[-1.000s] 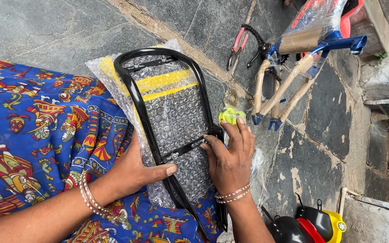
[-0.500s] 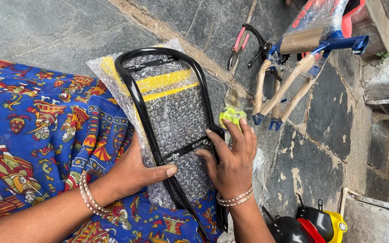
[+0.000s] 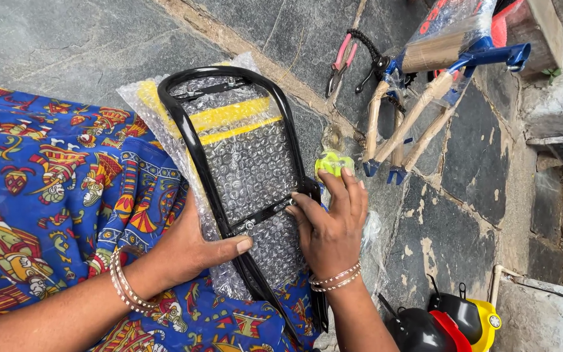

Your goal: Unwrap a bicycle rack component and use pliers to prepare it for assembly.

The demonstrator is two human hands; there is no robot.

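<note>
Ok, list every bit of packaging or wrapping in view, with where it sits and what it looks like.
Bubble wrap: clear sheet with yellow strips, behind the black metal rack on the lap, steadied by the left hand and right hand.
Brown paper wrap: wound round the tubes of the blue bicycle frame, top right.
Clear plastic film: over the frame's upper end, with red print.

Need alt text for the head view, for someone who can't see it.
Two hands hold a black metal rack wrapped in bubble wrap over a blue patterned cloth: left hand grips its side, right hand presses on its crossbar. On the stone floor beyond lie a blue bike frame and pliers.
</note>
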